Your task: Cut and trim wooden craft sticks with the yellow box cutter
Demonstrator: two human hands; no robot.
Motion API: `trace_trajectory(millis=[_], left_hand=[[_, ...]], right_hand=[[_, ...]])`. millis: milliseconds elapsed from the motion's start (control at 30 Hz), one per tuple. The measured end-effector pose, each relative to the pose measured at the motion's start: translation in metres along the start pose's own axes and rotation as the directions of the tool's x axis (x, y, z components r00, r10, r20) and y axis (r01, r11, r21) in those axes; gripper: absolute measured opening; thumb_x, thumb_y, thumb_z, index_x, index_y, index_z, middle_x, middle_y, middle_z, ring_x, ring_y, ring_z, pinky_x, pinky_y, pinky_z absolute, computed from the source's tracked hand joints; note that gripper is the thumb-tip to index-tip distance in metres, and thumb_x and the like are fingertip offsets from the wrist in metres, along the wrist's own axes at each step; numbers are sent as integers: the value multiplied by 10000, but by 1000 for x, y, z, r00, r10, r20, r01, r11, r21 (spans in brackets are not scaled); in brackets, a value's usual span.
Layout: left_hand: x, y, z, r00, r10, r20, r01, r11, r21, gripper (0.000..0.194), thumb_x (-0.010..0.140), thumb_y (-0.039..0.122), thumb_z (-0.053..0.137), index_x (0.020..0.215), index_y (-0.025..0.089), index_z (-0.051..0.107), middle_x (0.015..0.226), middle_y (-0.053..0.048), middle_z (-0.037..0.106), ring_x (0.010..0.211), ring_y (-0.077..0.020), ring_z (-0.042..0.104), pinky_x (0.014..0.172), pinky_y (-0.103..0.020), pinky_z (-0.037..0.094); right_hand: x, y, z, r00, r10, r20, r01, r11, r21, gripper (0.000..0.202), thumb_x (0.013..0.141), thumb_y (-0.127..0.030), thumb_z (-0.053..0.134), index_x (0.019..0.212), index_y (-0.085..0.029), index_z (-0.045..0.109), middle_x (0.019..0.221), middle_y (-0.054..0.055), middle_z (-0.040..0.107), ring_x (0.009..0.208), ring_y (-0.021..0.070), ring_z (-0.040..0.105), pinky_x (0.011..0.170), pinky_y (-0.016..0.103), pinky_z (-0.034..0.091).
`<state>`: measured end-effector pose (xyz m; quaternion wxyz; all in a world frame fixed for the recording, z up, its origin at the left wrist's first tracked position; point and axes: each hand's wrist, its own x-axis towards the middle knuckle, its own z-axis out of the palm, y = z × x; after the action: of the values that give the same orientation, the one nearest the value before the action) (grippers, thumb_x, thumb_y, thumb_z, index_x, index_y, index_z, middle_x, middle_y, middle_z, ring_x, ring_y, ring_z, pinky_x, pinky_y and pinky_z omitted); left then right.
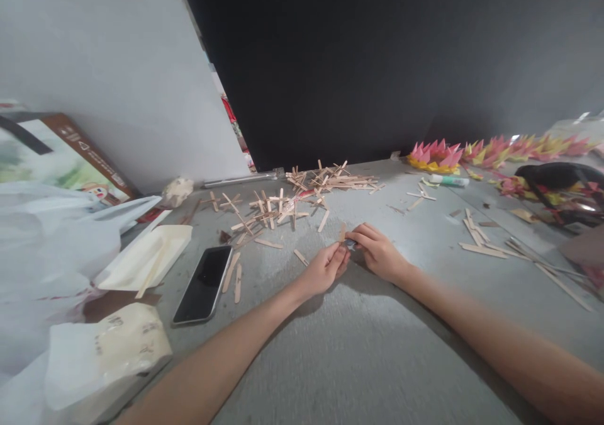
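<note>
Both my hands meet over the middle of the grey table [302, 362]. My left hand [326, 269] is closed on a wooden craft stick [342, 232], whose end sticks up past the fingertips. Close against it, the fingers of my right hand [379, 255] pinch a small bluish-grey object [350, 243]; its kind is too small and covered to tell. Just left of my left hand lies a loose craft stick [301, 258]. Beyond the hands is a heap of craft sticks [346, 181], many joined into crosses.
On the left are a phone [204, 284], a white tray [136, 258] with a stick, a paper packet [111, 349] and a plastic bag [51, 242]. Folded pink and yellow paper [435, 155], a glue stick [448, 180] and loose sticks [482, 250] lie right. A black panel [358, 66] stands behind.
</note>
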<state>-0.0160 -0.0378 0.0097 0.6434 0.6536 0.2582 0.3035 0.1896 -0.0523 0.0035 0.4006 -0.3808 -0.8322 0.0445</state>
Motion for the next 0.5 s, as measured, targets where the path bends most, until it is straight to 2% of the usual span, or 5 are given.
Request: trace_trajectory(millis=[100, 267, 500], left_hand=[[-1, 2, 0, 1000, -4, 5, 4, 1000, 17, 578, 988, 761, 475, 835, 205, 437, 681, 70, 363, 570, -84, 318, 554, -246, 255], [-1, 1, -4, 998, 52, 29, -54, 996, 68, 538, 1047, 697, 416, 829, 205, 432, 660, 70, 359, 559, -89, 314, 551, -258, 247], [0, 5, -2, 1000, 22, 10, -23, 993, 114, 607, 991, 785, 429, 823, 202, 447, 650, 70, 369, 560, -90, 312, 547, -258, 250]], right_hand=[[0, 0, 0, 1000, -16, 1, 16, 1000, -4, 391, 1043, -86, 424, 1341, -233, 630, 1076, 115, 671, 972, 268, 566, 832, 425, 531], [-1, 4, -2, 1000, -23, 12, 23, 1000, -12, 374, 1059, -103, 413, 1349, -215, 620, 1061, 118, 668, 965, 268, 562, 827, 422, 530], [-1, 3, 0, 1000, -23, 6, 23, 999, -38, 372, 1055, -108, 425, 1350, -219, 623, 1086, 125, 668, 981, 276, 569, 846, 444, 538]])
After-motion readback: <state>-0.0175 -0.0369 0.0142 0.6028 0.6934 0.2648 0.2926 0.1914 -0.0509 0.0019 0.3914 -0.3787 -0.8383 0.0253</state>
